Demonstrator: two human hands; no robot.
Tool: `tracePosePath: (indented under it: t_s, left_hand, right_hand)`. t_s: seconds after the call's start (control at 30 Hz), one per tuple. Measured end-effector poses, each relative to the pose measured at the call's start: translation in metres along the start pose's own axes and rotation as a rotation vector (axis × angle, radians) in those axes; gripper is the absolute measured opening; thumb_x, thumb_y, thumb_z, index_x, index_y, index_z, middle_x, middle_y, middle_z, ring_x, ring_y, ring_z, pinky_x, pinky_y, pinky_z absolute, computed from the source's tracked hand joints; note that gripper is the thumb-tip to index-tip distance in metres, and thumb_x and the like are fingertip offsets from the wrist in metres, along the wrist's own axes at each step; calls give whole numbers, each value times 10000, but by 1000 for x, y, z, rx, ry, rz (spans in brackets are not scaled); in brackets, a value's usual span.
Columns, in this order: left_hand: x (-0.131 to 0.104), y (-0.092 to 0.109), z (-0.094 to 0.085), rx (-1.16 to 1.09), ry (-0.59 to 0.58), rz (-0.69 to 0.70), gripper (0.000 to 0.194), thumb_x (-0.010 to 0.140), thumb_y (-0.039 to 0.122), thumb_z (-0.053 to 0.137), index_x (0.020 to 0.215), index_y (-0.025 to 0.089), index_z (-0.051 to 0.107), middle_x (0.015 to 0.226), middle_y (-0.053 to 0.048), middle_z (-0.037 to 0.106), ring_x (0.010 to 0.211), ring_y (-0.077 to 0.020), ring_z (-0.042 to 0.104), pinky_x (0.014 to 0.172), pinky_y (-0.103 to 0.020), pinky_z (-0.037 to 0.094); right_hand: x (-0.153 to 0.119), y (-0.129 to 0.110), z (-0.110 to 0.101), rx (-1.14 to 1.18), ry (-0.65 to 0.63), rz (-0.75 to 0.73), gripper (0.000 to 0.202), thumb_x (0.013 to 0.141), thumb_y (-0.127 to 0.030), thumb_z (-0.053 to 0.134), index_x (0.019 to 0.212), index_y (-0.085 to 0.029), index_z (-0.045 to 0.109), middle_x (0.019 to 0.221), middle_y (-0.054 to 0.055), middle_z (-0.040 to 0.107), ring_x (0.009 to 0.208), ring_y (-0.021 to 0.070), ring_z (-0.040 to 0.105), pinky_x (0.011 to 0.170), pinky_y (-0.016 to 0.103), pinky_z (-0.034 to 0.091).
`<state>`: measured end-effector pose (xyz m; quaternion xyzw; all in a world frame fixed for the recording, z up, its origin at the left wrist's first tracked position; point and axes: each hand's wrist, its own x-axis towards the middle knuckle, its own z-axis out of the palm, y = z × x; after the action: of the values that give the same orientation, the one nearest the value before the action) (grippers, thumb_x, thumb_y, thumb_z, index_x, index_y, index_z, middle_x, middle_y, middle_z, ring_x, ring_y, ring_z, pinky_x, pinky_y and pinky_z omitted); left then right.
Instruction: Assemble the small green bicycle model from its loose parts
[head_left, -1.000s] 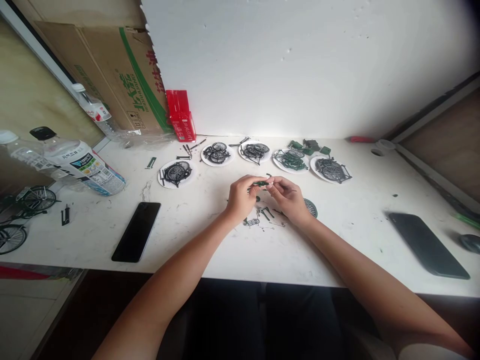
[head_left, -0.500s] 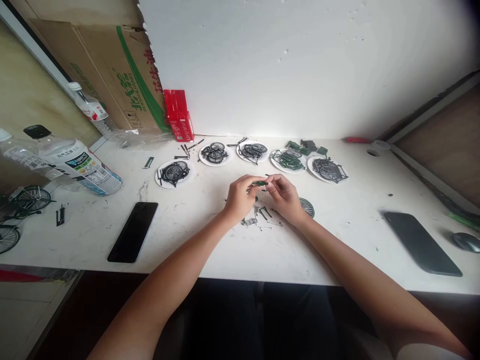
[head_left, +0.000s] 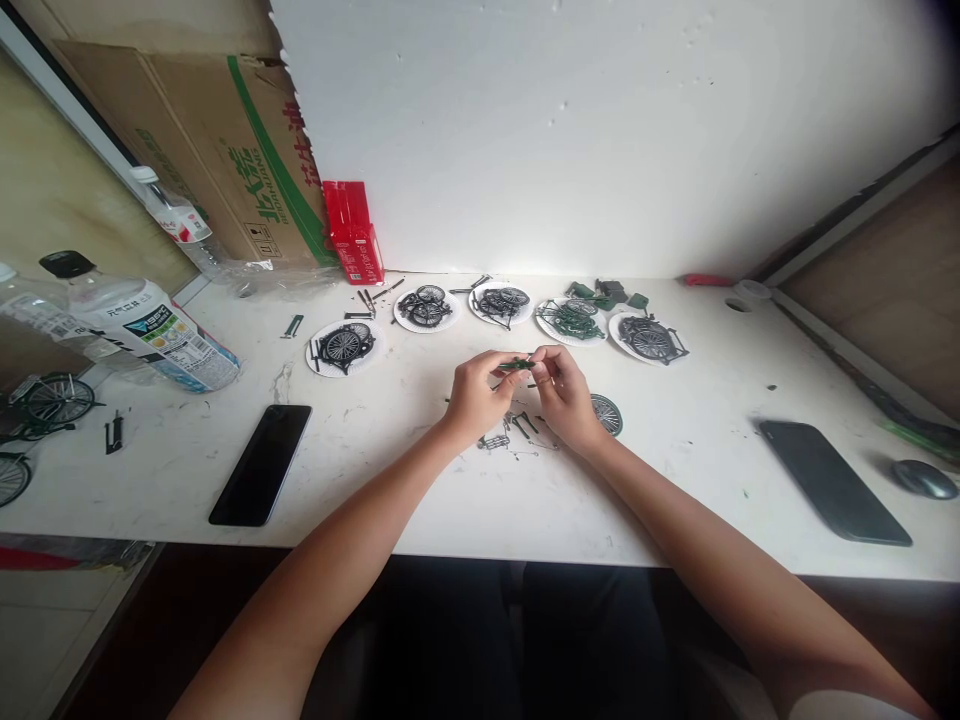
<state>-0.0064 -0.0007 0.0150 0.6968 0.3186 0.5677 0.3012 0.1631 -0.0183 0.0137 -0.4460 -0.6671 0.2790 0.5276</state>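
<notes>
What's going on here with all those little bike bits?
Someone's left hand and right hand hold a small green part between their fingertips. Below lie loose bike parts, with a spoked wheel beside the right hand. Farther back, five white plates hold more. A model bicycle shows partly at the left edge.
</notes>
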Motion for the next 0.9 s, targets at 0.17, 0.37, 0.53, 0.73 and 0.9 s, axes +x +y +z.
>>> tracePosePath:
  t_s: [0.17, 0.37, 0.53, 0.73, 0.9]
  left_hand:
    - [-2, -3, 1, -90, 16, -113, 260, 964, 387, 778, 1106, 172, 810, 1135, -127, 832, 999, -235, 806, 911, -361, 671]
    - [-3, -7, 0, -146, 20, -193, 316, 936, 424, 806, 1106, 159, 822, 1155, -133, 831, 1030, -249, 809, 915, -359, 675]
    - [-1, -7, -3, -129, 13, -176, 306, 921, 415, 821, 1089, 160, 830, 1115, -129, 837, 1018, -248, 809, 891, -348, 673]
    - [1, -8, -4, -146, 3, -192, 301, 914, 418, 824, 1076, 165, 836, 1103, -126, 839, 1021, -251, 809, 877, -347, 673]
    - [1, -6, -4, -178, 8, -217, 332, 896, 462, 840, 1052, 169, 844, 1088, -118, 842, 996, -250, 810, 865, -341, 670]
  right_hand:
    - [1, 0, 2, -35, 2, 9, 380, 1065, -651, 540, 1103, -274, 566, 981, 54, 589, 840, 224, 521, 790, 383, 469]
    - [1, -2, 4, -37, 10, 8, 352, 1070, -610, 564, 1081, -260, 593, 951, 48, 575, 839, 217, 509, 810, 384, 453]
    - [1, -4, 6, -52, 27, 7, 392, 1068, -647, 540, 1047, -259, 587, 914, 41, 565, 803, 212, 495, 788, 386, 457]
    - [0, -6, 7, -50, 24, 9, 396, 1065, -656, 538, 1042, -262, 576, 913, 39, 570, 797, 210, 500, 785, 384, 464]
    - [0, -5, 8, -77, 45, 16, 409, 1050, -665, 563, 1057, -261, 623, 920, 41, 606, 788, 207, 505, 789, 378, 463]
